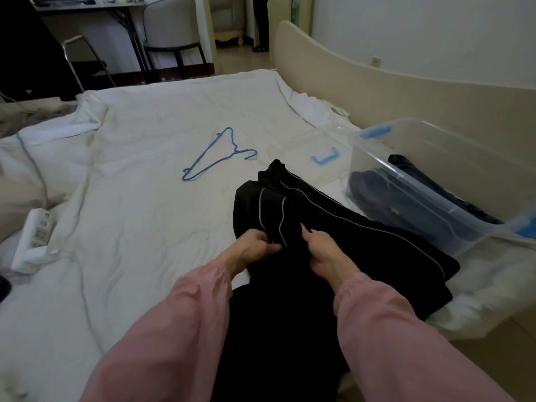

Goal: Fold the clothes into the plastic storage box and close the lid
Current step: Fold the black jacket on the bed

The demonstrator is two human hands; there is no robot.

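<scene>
On the white bed [139, 175], close to the person, lies a black garment [362, 245] with thin white piping; the left hand [255, 245] and the right hand [324, 250] sit near each other, each with fingers curled tight round a bunch of its cloth. Just right of it stands the clear plastic box [374, 158], open-topped, with dark blue clothes [406, 207] inside; a blue hanger [216, 155] lies farther up the bed.

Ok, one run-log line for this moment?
stage: folding | left hand: grips black garment | right hand: grips it | storage box: open, dark clothes inside | lid: on bed
</scene>
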